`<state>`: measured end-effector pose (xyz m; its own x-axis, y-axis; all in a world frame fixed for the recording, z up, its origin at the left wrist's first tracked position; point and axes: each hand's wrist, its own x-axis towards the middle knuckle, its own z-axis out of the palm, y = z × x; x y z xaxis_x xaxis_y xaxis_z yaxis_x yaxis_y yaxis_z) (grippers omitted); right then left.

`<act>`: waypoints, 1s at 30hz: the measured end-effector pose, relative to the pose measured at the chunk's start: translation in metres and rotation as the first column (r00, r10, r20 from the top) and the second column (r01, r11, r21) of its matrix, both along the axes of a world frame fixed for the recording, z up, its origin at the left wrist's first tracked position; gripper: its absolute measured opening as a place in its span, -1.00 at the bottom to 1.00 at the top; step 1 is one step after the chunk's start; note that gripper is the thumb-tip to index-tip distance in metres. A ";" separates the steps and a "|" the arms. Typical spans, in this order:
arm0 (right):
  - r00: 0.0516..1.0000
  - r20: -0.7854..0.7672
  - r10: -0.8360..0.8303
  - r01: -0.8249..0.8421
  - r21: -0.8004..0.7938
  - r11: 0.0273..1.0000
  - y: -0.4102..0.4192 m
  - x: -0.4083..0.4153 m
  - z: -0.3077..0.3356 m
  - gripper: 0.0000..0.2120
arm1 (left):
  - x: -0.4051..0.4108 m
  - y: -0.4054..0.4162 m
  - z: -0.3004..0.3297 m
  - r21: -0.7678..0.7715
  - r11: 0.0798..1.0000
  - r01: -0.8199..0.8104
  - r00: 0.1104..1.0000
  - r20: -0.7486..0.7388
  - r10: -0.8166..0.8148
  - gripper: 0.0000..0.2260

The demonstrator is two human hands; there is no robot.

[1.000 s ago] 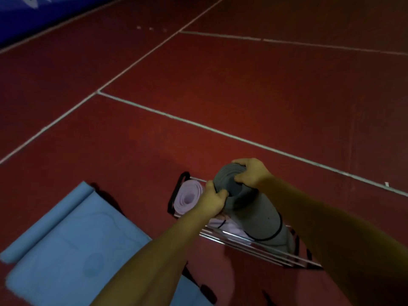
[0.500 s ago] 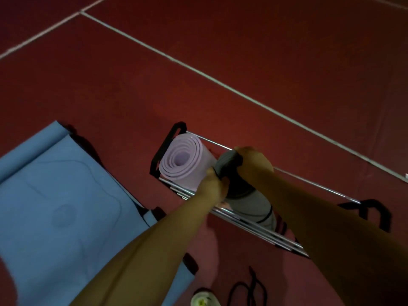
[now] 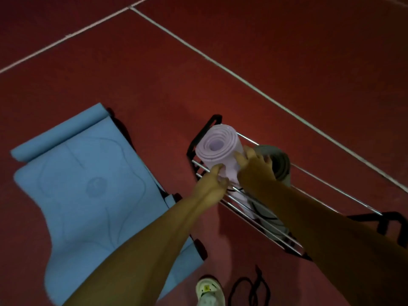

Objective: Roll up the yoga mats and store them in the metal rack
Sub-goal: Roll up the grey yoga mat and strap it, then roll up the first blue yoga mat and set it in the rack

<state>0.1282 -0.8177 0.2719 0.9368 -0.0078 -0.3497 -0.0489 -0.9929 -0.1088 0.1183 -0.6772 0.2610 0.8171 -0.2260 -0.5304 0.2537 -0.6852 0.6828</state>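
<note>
Nearest the person, a white shoe (image 3: 209, 291) stands on the red floor (image 3: 154, 85), with a loose black cord (image 3: 249, 288) lying just to its right. Both forearms reach forward from there to the metal rack (image 3: 260, 219). The left hand (image 3: 212, 184) grips the near side of the rolled purple mat (image 3: 217, 149), its fingers curled against the roll just above the rack's front bars. The right hand (image 3: 256, 171) is at the right side of the same roll, fingers spread and pressed on it, between the purple mat and the rolled grey mat (image 3: 280, 164). Both rolls stand on end inside the rack, touching one another, the purple one at the rack's left end beside its black end frame, the grey one just right of the right hand. The rack's bars run on to the right of the hands. To the left of the left hand a blue mat (image 3: 88, 195) lies on the floor, mostly flat, with only its far end curled into a small roll. Beyond the hands and the rack, white lines (image 3: 265, 96) cross the floor.
</note>
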 end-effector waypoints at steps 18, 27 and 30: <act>0.862 -0.238 0.448 -0.403 0.218 0.889 0.319 -0.232 -0.103 -0.43 | -0.314 0.366 -0.110 0.293 0.840 -0.457 0.815 -0.239 0.527 -0.48; 0.793 -0.294 0.533 -0.510 0.158 0.846 0.351 -0.312 -0.305 -0.48 | -0.405 0.390 -0.294 0.365 0.849 -0.382 0.866 -0.180 0.467 -0.55; 0.767 -0.224 0.601 -0.583 0.145 0.799 0.365 -0.300 -0.381 -0.53 | -0.405 0.392 -0.373 0.439 0.835 -0.332 0.919 -0.050 0.391 -0.56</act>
